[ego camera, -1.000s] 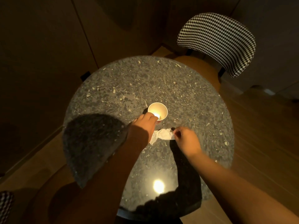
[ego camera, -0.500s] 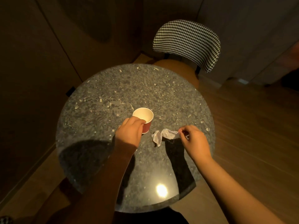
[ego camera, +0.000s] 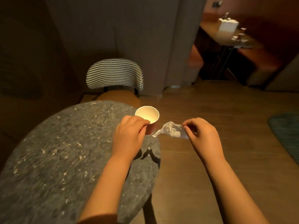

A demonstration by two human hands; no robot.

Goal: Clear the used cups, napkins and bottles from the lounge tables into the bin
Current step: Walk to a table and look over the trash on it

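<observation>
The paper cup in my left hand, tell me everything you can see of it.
A small round paper cup, reddish outer wall, pale cream inside, thin rim. It is roughly upright, mouth up, and what shows of its inside looks empty. The left hand grips its near side, fingers curled over the wall. It is held by the edge of the grey speckled round table.

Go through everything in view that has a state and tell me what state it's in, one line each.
paper cup: upright, open top, no drink visible inside, held by the left hand.
napkin: crumpled, hanging in the air from the right hand.
left hand: grips the cup's side.
right hand: pinches the napkin's edge.
chair: nobody seated.
</observation>
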